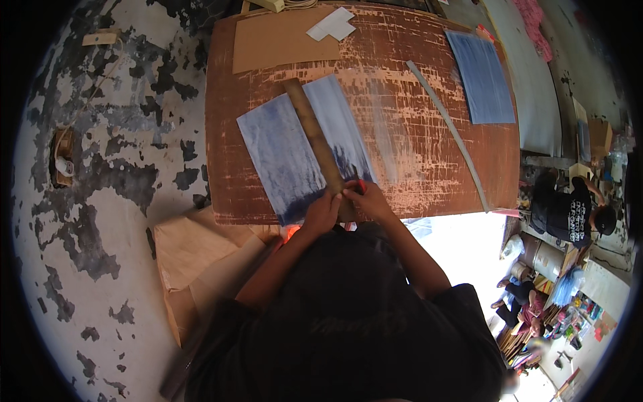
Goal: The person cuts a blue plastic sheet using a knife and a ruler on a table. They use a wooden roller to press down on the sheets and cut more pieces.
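A sheet streaked in blue and white (271, 151) lies slantwise on the worn brown table (415, 161). Across it runs a long brown straight strip (309, 127), like a ruler, its near end by the table's front edge. My left hand (322, 213) is closed at the strip's left edge, fingers pressed together on it. On the other side, my right hand (367, 200) pinches a small red thing (362, 185) beside the strip; its kind is mostly hidden by the fingers. Both hands are close together near the sheet's near edge.
A thin grey strip (450, 130) lies to the right, with a stack of blue sheets (481, 77) beyond. Brown board (281, 41) and white paper (331, 25) sit at the far side. Brown paper (201, 248) is at lower left. Other people (569, 211) are off to the right.
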